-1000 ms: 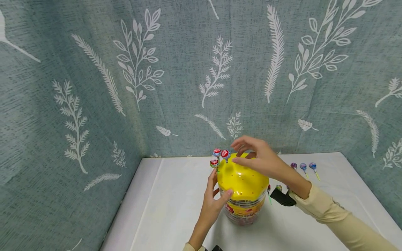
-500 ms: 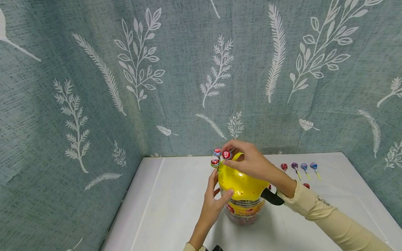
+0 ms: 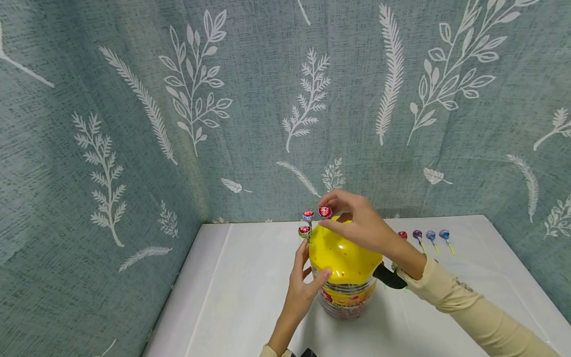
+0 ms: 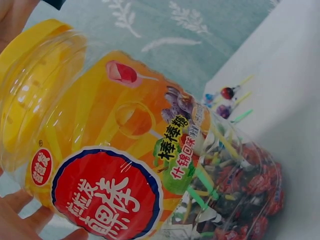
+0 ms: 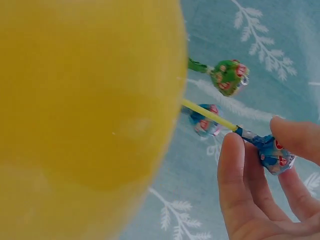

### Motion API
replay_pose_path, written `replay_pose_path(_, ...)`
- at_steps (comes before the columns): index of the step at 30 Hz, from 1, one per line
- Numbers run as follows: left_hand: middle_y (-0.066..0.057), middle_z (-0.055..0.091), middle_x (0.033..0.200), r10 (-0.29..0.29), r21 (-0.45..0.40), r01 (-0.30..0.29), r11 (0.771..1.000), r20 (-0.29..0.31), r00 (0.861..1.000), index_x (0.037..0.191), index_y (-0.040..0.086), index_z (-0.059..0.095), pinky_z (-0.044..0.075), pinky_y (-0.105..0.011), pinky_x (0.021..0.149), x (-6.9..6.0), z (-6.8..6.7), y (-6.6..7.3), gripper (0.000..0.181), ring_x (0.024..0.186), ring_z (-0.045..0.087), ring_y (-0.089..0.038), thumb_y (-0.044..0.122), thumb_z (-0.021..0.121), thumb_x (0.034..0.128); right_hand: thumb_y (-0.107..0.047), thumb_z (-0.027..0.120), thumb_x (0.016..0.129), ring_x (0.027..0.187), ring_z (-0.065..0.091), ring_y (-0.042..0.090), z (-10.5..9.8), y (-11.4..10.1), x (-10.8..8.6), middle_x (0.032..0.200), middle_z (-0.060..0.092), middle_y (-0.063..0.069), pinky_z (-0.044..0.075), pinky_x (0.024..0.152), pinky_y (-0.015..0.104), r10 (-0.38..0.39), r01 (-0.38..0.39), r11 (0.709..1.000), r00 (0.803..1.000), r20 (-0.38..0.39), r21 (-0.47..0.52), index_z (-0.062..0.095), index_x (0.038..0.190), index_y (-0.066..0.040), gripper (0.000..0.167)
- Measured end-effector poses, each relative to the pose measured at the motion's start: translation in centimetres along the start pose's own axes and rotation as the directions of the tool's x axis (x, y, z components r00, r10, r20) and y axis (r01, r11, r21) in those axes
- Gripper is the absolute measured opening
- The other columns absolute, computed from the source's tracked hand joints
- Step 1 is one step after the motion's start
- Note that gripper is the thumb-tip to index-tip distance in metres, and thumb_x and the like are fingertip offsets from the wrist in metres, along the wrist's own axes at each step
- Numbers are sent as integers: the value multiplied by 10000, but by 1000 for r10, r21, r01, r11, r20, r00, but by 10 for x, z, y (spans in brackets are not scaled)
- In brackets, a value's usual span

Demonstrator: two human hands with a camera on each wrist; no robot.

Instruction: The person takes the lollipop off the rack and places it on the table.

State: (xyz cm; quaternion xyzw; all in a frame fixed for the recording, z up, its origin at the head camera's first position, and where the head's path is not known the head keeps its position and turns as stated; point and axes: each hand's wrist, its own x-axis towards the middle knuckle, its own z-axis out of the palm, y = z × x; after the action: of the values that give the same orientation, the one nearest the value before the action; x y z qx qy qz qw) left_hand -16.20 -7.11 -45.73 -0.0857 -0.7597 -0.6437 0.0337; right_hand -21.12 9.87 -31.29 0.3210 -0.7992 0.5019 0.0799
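A clear plastic jar of lollipops (image 4: 115,130) with a domed yellow lid (image 3: 343,253) stands upright on the table in the head view. My left hand (image 3: 301,290) grips its upper left side, thumb on the lid. Between the thumb and fingers of my right hand (image 3: 357,223) is the blue-wrapped head of a lollipop (image 5: 275,155). Its yellow stick reaches the lid's edge; whether the tip sits in a hole is hidden. Beside it, a green-wrapped lollipop (image 5: 230,77) and another blue one (image 5: 204,120) stick out from the lid.
Right of the jar, a row of loose lollipops (image 3: 430,236) lies on the white table (image 3: 250,277). Others are partly covered by my right wrist. Patterned green cloth (image 3: 263,99) hangs behind and to the left. More wrapped lollipops (image 4: 240,185) fill the jar's bottom.
My right hand has closed its fingers on a lollipop standing at the lid, which it touched about half a second ago. That lollipop's head is now slightly higher. My left hand has stayed in place.
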Motion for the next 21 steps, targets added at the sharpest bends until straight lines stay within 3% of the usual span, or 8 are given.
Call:
replay_pose_path(10,-32,343,1474,0,-8,0,1000,2,1000,1489,247,224,323,-550,1017,0,0,-1,750,1342,319,-262,408,617,871,-37,723,814,923,648,234,-11,-4,-7,1048,633,61,541,794,383,4,-4,1000,999,-41,1,637,1065,-61,267)
replay_pose_path(21,-36,333,1481,18,-1,-18,1000,-5,1000,1490,250,221,327,-557,1013,0,1,-1,748,1342,316,-276,407,612,871,-28,715,816,916,640,214,-25,1,-17,1092,607,57,549,768,387,8,-11,999,996,-89,-34,663,1087,-71,279)
